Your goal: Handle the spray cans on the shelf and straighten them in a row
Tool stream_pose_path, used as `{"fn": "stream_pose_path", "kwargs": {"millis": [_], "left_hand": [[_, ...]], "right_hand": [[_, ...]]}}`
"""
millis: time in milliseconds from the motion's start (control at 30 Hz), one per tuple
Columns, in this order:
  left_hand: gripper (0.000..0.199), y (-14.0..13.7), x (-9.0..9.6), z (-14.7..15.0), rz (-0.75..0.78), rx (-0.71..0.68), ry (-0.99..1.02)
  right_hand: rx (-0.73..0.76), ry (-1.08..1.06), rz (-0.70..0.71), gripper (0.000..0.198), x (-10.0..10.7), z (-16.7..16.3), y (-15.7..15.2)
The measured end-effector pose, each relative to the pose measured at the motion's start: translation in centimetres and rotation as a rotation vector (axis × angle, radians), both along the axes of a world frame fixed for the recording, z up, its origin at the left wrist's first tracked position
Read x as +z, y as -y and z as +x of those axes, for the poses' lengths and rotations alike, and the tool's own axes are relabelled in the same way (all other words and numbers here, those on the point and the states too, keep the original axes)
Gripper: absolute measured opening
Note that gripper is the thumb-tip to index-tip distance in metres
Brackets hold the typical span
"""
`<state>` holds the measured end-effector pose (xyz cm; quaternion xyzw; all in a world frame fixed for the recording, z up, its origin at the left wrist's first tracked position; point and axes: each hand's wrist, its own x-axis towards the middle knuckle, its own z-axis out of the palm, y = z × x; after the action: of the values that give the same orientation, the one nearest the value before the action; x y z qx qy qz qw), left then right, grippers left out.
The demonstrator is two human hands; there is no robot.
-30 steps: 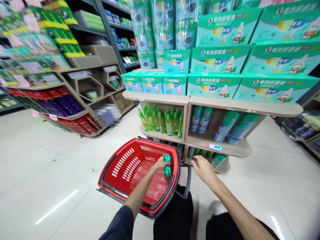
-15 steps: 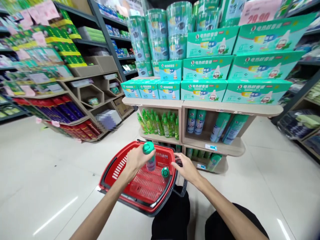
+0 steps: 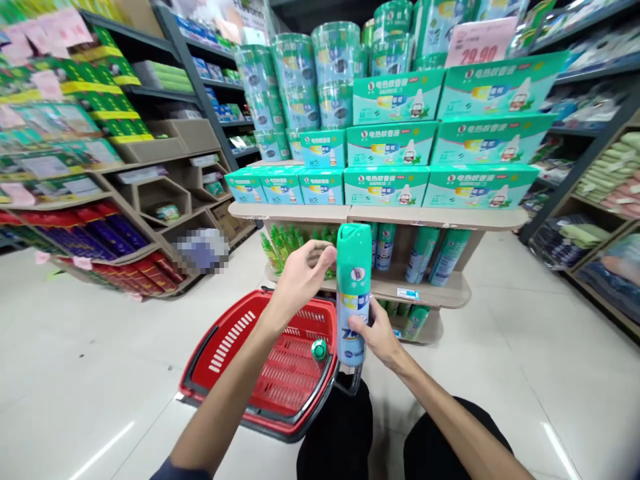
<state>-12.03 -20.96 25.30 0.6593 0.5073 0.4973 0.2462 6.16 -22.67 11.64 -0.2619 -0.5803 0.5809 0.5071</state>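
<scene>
Both forearms are bare, the left hand [image 3: 303,283] and right hand [image 3: 379,331] ungloved, a dark navy sleeve edge [image 3: 180,470] shows at the left elbow, and black trousers [image 3: 340,440] cover both knees.

A shop aisle — stocked shelves [image 3: 380,215], stacked green boxes [image 3: 385,185], price sign [image 3: 479,41], red shopping basket [image 3: 235,333].
</scene>
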Motion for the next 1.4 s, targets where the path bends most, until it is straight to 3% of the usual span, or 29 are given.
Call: {"fn": "stream_pose_path", "kwargs": {"millis": [200,333,433,533,700,867,1000,1167,1400], "left_hand": [[0.057,2.2,-6.6,2.0,-0.204,-0.215,0.246],[0.068,2.7,-9.2,4.4,-0.311,-0.279,0.278],[0.084,1.1,-11.2,5.6,-0.344,-0.253,0.234],[0.091,-1.1,-13.6,6.5,-0.385,-0.29,0.313],[0.085,-4.6,-16.7,8.2,-0.346,-0.371,0.323],[0.075,-8.6,-18.6,10.7,-0.186,-0.465,0.211],[0.065,-12.5,-21.0,12.1,-0.027,-0.339,0.114],[0.055,-15.3,-23.4,12.1,-0.063,-0.122,0.063],[0.044,-18.8,-24.3,10.8,-0.075,-0.006,0.04]], "right_hand": [[-0.145,-0.076,0.033,0.078,1.5,4.1,-0.3],[-0.238,-0.002,0.103,0.084,0.9,5.2,-1.3],[-0.243,0.116,0.128,0.077,-0.5,5.5,-2.6],[-0.24,0.254,0.167,0.078,-2.2,6.2,-4.2],[-0.513,0.422,0.321,0.065,-3.8,8.4,-7.0],[-0.587,0.419,0.341,0.06,-5.5,10.3,-9.7],[-0.648,0.409,0.342,0.06,-7.4,9.9,-12.8],[-0.698,0.472,0.367,0.055,-8.7,8.3,-15.6],[-0.765,0.461,0.295,0.052,-10.0,5.2,-19.5]]}}
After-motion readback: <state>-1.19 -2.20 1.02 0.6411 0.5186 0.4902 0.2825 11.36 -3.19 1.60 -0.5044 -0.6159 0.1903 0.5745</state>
